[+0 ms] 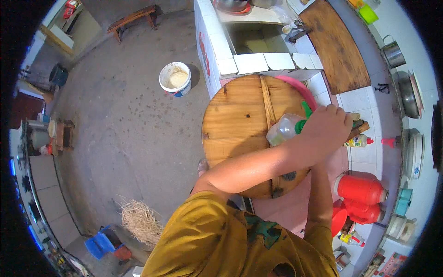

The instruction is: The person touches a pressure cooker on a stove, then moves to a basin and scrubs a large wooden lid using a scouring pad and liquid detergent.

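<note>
My left hand (328, 126) reaches across to the right with curled fingers, over the concealed end of a clear plastic spray bottle (284, 128) with green fittings. The bottle is tilted above the round wooden lid (235, 117); whether it touches the lid or is in my grip cannot be told. My right forearm comes up from below, and my right hand is hidden behind the left hand and forearm. Part of a pink basin rim (303, 88) shows behind the lid. Just right of my left hand are wooden pieces (359, 130) and a dish-soap bottle (360, 141).
A tiled sink (251, 63) and a brown wooden board (337, 48) are at the top. Red thermos flasks (361, 189) stand on the right. On the floor are a white bucket (187, 86) with pale contents, a straw bundle (140, 220) and a wooden bench (133, 21).
</note>
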{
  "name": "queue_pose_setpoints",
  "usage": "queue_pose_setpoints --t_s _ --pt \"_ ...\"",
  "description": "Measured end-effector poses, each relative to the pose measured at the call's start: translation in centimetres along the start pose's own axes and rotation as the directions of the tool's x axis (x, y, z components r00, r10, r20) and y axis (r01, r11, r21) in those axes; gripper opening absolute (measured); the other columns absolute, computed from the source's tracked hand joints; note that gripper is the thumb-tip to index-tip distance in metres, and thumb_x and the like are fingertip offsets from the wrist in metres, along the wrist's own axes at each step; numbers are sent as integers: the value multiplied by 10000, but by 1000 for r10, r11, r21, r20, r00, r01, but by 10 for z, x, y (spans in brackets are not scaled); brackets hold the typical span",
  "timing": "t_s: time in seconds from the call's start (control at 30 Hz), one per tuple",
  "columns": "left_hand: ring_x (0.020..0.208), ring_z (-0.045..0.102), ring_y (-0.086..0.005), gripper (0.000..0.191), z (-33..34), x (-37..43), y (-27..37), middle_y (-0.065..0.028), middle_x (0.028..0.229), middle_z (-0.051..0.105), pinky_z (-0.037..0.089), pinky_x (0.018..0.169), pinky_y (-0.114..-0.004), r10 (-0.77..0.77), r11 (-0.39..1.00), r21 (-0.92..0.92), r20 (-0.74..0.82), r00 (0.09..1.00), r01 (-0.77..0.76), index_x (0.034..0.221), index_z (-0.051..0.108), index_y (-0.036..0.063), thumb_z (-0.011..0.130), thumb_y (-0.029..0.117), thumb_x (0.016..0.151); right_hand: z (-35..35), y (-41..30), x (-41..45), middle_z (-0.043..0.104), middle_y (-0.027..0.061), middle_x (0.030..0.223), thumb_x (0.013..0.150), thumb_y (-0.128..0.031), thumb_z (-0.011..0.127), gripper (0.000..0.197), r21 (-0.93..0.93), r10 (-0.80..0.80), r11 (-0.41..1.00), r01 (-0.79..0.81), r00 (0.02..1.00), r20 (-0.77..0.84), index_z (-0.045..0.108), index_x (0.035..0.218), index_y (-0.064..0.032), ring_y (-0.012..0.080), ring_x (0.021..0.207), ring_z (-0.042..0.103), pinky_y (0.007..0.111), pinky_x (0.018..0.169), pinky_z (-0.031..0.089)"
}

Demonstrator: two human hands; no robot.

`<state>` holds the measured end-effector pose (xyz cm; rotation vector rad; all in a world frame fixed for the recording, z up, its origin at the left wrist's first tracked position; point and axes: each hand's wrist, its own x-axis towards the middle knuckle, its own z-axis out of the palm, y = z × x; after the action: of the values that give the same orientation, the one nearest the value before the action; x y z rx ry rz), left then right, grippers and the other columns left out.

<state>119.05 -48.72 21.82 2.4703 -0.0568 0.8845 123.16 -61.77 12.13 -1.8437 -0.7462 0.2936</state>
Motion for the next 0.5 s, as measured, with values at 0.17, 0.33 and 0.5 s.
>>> queue_pose_setpoints --t_s 0.17,0.33,0.5 --pt "947 608 -258 312 4 1 -16 -112 946 633 495 811 -370 -54 995 93 180 982 38 1058 621 5 593 131 774 9 2 8 547 103 1169 756 -181 774 658 5 -9 1000 9 998 56 466 1318 -29 262 1088 545 399 953 434" --pt "945 618 -277 295 1 -5 -15 -144 963 634 525 808 -382 -41 998 -34 125 991 45 1056 621 -12 583 121 795 12 3 14 541 101 1186 749 -170 778 673 -2 -11 1000 11 997 77 459 1325 -28 258 1103 539 399 967 428" --pt "949 623 -278 301 -12 2 -16 -146 987 630 542 789 -389 -84 987 -130 106 991 97 1064 613 -22 574 115 800 10 1 16 536 99 1202 741 -159 781 689 -3 -12 1000 12 997 78 452 1332 -27 254 1118 533 399 982 423"
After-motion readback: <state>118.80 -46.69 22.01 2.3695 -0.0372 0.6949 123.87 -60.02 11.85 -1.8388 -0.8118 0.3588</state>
